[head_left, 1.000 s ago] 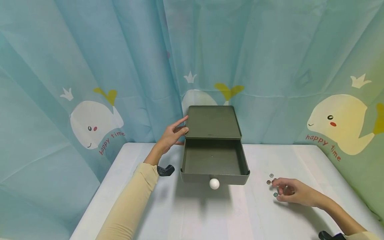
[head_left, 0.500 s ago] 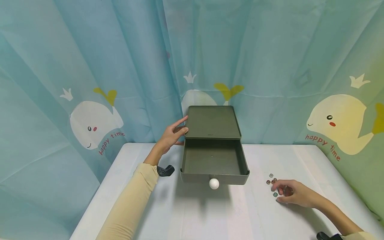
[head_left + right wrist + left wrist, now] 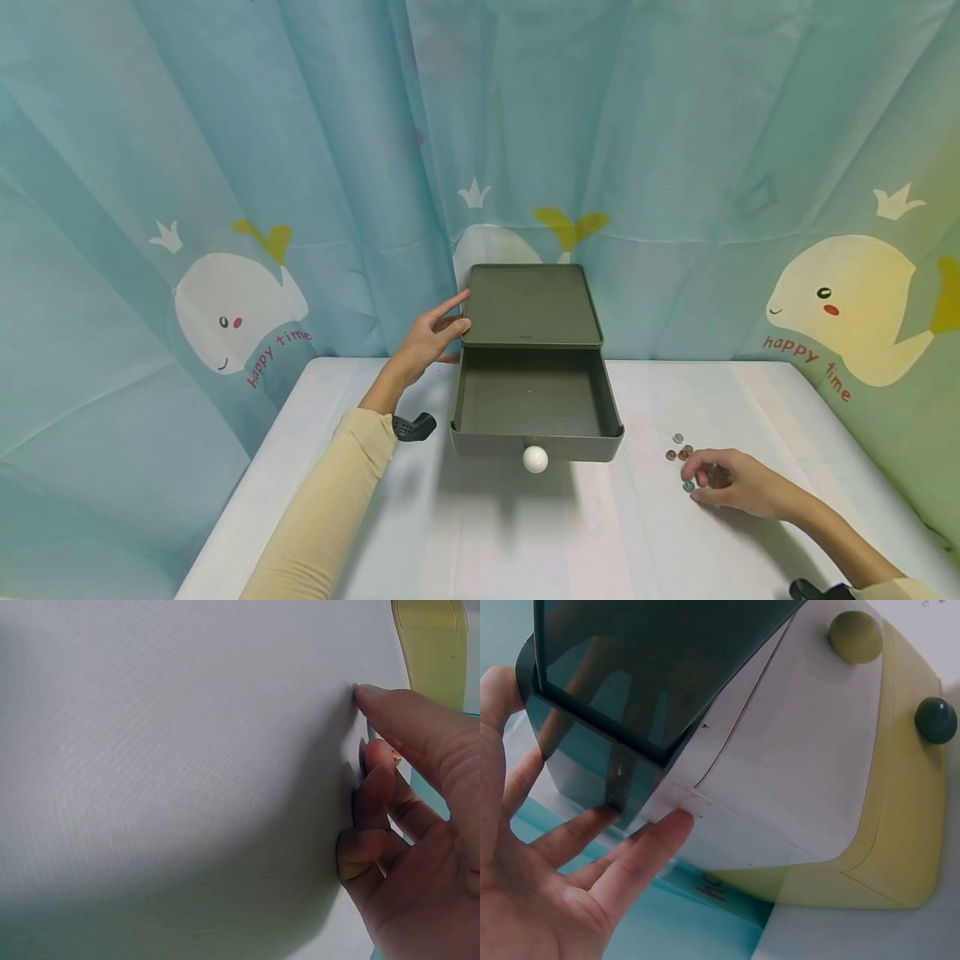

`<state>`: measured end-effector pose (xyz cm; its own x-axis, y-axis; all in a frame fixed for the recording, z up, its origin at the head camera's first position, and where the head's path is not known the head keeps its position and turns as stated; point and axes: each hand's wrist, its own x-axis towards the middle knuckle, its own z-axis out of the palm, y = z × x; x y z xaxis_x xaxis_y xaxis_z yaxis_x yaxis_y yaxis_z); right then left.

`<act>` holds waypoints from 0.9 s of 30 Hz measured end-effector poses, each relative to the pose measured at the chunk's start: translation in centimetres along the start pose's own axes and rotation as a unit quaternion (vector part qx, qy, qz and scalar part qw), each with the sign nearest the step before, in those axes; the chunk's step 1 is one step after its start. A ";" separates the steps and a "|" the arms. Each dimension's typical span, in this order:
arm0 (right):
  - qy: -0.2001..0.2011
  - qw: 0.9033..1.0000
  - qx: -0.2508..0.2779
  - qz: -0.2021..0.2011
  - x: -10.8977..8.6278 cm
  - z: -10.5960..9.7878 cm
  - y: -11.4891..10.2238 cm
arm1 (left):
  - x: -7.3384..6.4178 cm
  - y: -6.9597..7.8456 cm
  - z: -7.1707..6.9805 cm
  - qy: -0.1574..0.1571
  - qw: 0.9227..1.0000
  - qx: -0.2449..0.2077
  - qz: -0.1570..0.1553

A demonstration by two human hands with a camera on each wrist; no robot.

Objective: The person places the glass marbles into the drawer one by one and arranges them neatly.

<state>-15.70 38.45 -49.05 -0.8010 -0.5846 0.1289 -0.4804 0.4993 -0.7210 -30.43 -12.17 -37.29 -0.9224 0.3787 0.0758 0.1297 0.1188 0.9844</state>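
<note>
A small desktop drawer unit (image 3: 534,304) stands at the back of the table, its dark green top drawer (image 3: 528,408) pulled out, with no contents showing. My left hand (image 3: 423,343) rests against the unit's left side, fingers spread and fairly straight, thumb at the top edge. On the right, my right hand (image 3: 750,485) is low on the tabletop. Its thumb and index finger close on either side of a small green round piece (image 3: 688,486), the tips right at its edges. The other fingers (image 3: 367,851) are curled; the palm is partly hidden. Several similar small round pieces (image 3: 678,438) lie beside the fingertips.
The drawer's white knob (image 3: 536,459) faces me. Under it, the left wrist view shows a white drawer (image 3: 795,765) and a yellow drawer (image 3: 907,787). A curtain with printed whales (image 3: 240,308) hangs behind the white table (image 3: 487,542).
The right hand has shifted slightly, and its index finger and thumb have drawn closer around the green piece. The left hand and the open drawer stay where they were.
</note>
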 end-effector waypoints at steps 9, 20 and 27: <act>0.003 1.000 -0.001 0.003 0.0 0.1 0.1 | 0.1 0.0 0.0 0.001 1.000 -0.001 -0.001; 0.002 1.000 0.004 0.011 0.0 0.2 -0.1 | 0.1 -0.3 -0.1 -0.002 1.000 -0.003 -0.001; -0.008 1.000 0.010 -0.006 0.2 -0.1 -0.1 | 0.1 -0.1 -0.1 0.000 1.000 -0.003 -0.001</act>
<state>-15.89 38.32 -48.92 -0.7891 -0.6010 0.1273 -0.4834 0.4796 -0.7324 -30.53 -12.21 -37.40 -0.9224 0.3790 0.0746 0.1263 0.1132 0.9855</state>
